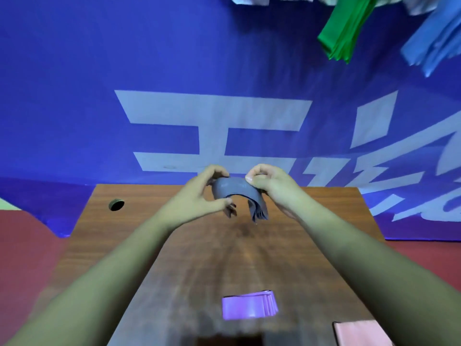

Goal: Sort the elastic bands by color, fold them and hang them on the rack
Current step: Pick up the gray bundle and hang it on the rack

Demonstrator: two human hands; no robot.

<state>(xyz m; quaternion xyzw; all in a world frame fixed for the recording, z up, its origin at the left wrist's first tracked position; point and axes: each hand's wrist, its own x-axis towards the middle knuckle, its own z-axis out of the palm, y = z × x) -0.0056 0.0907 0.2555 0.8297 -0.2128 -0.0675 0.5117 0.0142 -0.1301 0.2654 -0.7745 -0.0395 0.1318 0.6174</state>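
Observation:
A folded stack of grey elastic bands (pixel 237 193) arches between my two hands above the far part of the wooden table (pixel 189 258). My left hand (pixel 202 193) pinches its left end, and my right hand (pixel 268 186) pinches its right end, which droops downward. Near the table's front edge lies a folded purple band stack (pixel 249 305). A pink band stack (pixel 361 333) sits at the front right corner, partly cut off. High at the upper right hang green bands (pixel 341 33) and blue bands (pixel 434 43); the rack itself is out of view.
A blue banner with large white characters (pixel 212 121) covers the wall behind the table. The tabletop has a round cable hole (pixel 116 204) at its far left. Red floor shows on both sides of the table.

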